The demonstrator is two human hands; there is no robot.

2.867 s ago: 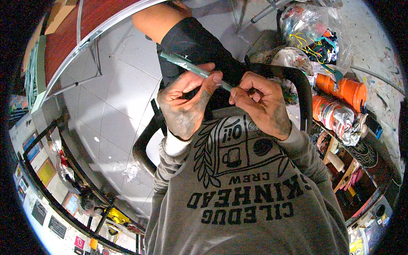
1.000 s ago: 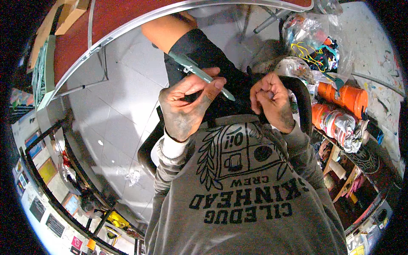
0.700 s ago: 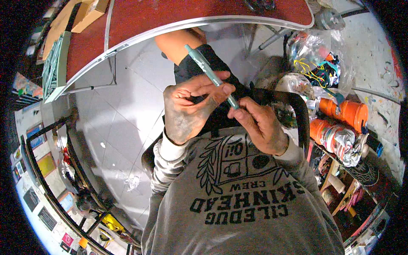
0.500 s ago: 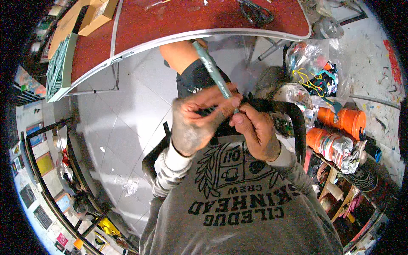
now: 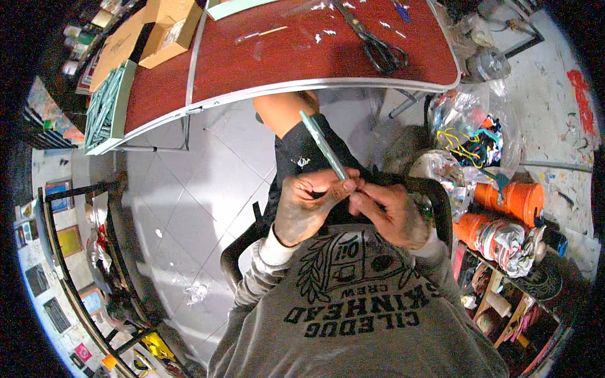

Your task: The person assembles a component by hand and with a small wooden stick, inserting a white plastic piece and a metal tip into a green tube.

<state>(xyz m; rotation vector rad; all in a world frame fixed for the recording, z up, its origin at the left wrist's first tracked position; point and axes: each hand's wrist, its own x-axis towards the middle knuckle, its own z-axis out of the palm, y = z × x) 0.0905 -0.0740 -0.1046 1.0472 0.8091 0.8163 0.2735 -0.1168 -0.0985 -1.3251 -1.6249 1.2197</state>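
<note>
A slim grey-green pen slants up and away over my lap. My left hand is closed round its lower part, with the thumb pressed against the barrel. Close beside it, the fingers of my right hand are pinched together at the pen's near end. My fingers cover that end, so its tip is hidden. Many similar grey-green pens lie in an open pale green box at the left end of the red table.
On the table are black-handled scissors, white scraps and an open cardboard box. Clear plastic bags and orange buckets stand at the right. A dark metal rack is at the lower left.
My view has shifted, showing more of the tabletop. The pen has rolled in my left hand, and the right hand's fingers have turned inward at its near end.
</note>
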